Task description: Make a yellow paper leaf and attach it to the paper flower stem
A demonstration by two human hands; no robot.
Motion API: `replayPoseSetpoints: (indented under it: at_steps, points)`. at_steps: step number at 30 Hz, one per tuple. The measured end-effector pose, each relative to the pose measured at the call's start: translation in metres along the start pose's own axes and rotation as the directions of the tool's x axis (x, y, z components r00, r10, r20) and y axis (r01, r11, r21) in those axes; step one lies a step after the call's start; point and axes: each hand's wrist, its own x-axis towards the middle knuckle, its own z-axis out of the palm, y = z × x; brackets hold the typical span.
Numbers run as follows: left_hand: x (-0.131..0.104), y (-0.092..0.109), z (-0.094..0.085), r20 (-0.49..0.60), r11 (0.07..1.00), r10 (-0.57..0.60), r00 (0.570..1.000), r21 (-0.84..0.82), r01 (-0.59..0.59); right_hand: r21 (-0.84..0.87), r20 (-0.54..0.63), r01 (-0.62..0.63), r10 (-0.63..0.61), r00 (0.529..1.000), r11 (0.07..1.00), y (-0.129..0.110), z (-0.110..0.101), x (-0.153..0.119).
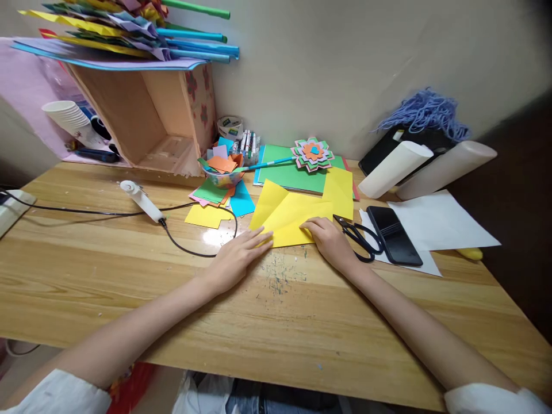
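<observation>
No words or numbers can be read from here; the tape roll (pixel 233 134) seems to carry print, too small to make out.

The wooden bench (pixel 172 310) has dark flecks near its middle. On it lie a white power strip (pixel 15 210) at the left edge, a white glue gun (pixel 144 202), small coloured papers (pixel 209 215) near an open pink box (pixel 202 115), yellow paper (pixel 297 221), black scissors (pixel 356 234) and 2 white sheets (pixel 444 221) at the right.
</observation>
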Motion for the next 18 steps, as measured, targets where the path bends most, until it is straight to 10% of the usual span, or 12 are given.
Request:
replayPoseSetpoints:
  at_steps: [7, 12, 18]
  points:
    - [0.002, 0.011, -0.001, 0.125, 0.994, -0.036, 0.991, 0.106, 0.022, 0.045, 0.071, 0.033, -0.036, 0.997, 0.998, -0.022, -0.011, -0.006]
    - [0.003, 0.011, -0.002, 0.137, 0.993, -0.015, 0.991, 0.115, 0.0, 0.207, 0.278, 0.265, -0.316, 0.907, 0.942, -0.068, -0.011, -0.019]
    - [0.0, 0.007, 0.003, 0.087, 0.994, -0.011, 0.996, 0.108, 0.001, 0.122, 0.326, 0.149, -0.181, 0.928, 0.981, -0.065, -0.009, -0.026]
